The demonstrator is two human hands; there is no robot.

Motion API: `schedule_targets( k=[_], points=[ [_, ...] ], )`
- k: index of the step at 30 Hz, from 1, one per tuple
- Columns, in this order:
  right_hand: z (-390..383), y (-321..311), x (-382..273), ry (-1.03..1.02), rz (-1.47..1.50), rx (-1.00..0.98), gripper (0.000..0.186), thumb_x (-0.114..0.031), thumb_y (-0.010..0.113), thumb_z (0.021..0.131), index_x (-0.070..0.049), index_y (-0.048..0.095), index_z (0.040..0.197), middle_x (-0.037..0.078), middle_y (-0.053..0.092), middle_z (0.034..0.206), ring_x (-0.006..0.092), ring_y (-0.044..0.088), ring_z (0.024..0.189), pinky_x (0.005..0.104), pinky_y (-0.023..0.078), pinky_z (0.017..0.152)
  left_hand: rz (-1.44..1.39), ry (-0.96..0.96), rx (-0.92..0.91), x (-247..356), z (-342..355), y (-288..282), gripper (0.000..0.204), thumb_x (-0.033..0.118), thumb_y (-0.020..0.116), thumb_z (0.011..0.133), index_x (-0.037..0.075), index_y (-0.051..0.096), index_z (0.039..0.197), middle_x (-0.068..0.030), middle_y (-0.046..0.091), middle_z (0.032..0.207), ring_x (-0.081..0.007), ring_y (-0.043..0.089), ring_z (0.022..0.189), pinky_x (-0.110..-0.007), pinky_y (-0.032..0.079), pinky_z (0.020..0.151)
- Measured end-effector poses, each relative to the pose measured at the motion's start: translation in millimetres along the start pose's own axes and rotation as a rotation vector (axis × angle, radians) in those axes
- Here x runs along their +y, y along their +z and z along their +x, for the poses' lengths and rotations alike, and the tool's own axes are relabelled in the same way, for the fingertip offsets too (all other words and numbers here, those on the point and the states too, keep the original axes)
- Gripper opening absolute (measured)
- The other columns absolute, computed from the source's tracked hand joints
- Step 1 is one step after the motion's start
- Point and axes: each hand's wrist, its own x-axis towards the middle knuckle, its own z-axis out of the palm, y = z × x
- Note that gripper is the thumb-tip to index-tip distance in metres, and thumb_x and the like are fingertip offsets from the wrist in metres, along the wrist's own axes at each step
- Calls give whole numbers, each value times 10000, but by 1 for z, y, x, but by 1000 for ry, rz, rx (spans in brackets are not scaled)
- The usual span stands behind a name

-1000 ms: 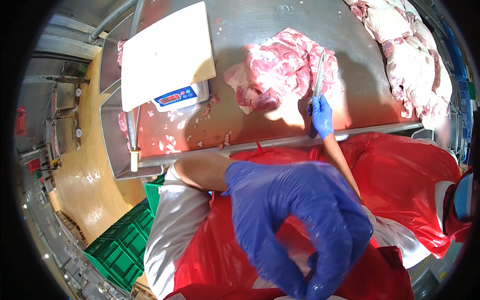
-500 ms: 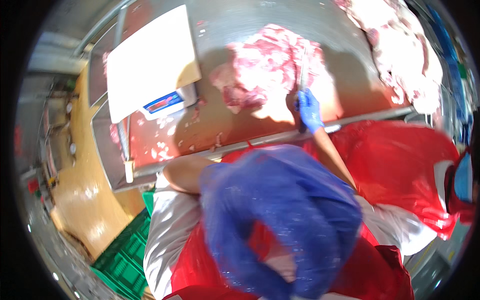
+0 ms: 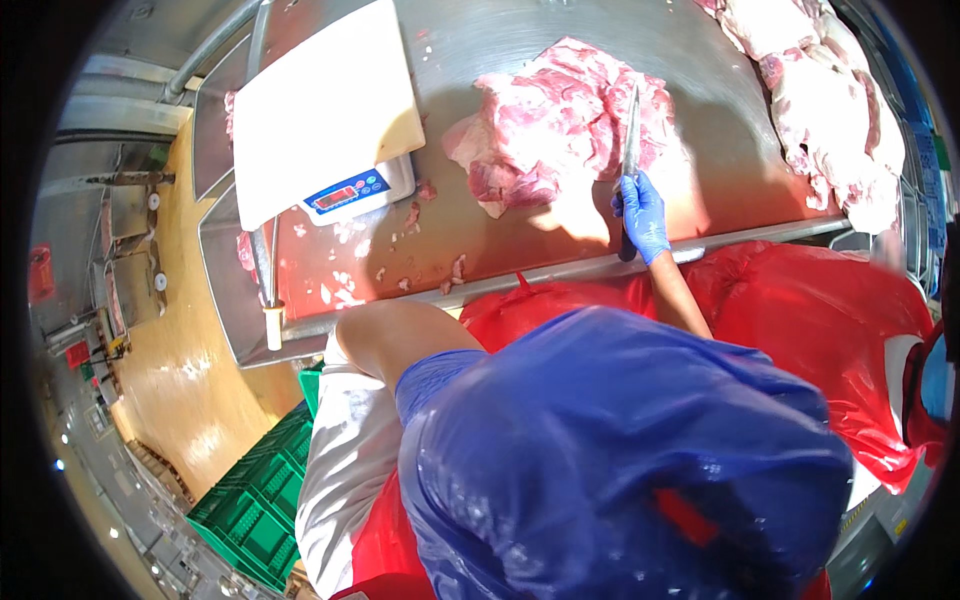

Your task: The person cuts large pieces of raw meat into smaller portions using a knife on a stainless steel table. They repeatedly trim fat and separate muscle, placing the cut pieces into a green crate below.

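Note:
My left hand (image 3: 610,450), in a blue glove, fills the lower middle, raised very near the camera. A small gap shows red through it; how its fingers lie I cannot make out. On the work table's near side, my right hand (image 3: 643,213), also blue-gloved, is closed round the handle of a knife (image 3: 631,130). The blade points away from me, over the right part of a large cut of raw meat (image 3: 545,130). That pink and white cut lies in the middle of the metal table (image 3: 480,30).
A scale (image 3: 345,198) with a white board (image 3: 320,110) on top stands at the left, with meat scraps around. A light-handled rod (image 3: 273,315) lies at the table's left edge. More meat (image 3: 830,110) is piled far right. A green crate (image 3: 260,500) stands lower left; another red-aproned person (image 3: 800,330) is at right.
My left hand has come across to the right and looks larger, its gap much smaller. The whole view has shifted slightly. My right hand still holds the knife at the meat.

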Motion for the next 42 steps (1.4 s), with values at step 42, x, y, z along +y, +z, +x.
schedule_targets(
  k=[42],
  points=[
    [88, 131, -80, -183, -585, -182, 261, -221, 475, 1004, 20, 570, 968, 213, 650, 736, 305, 660, 599, 432, 527, 554, 1835, -569, 1201, -29, -250, -297, 168, 175, 685, 769, 52, 693, 883, -145, 661, 735, -267, 662, 677, -392, 528, 669]
  ],
)
